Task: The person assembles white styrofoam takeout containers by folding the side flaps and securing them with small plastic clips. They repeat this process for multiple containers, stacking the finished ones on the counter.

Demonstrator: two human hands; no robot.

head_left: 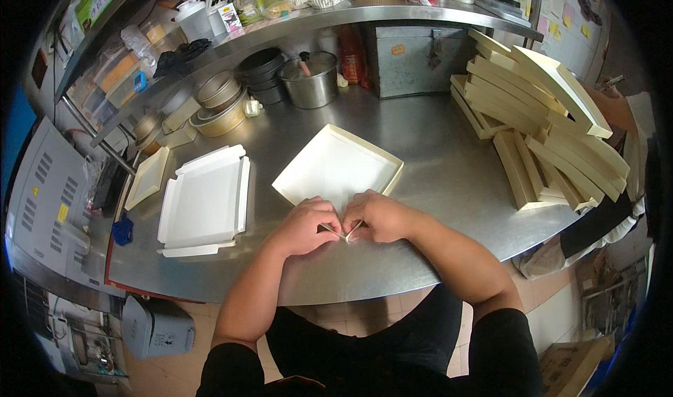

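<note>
The pale box lies on the surface, right up close, likely for easy reach. The left hand and right hand pinch thin card edges at its near corner, fingers tight, maybe so both sides bend evenly.

A gleaming steel worktop stands above a tiled floor, a metal shelf over its back edge and sticky notes on the pale wall.
</note>
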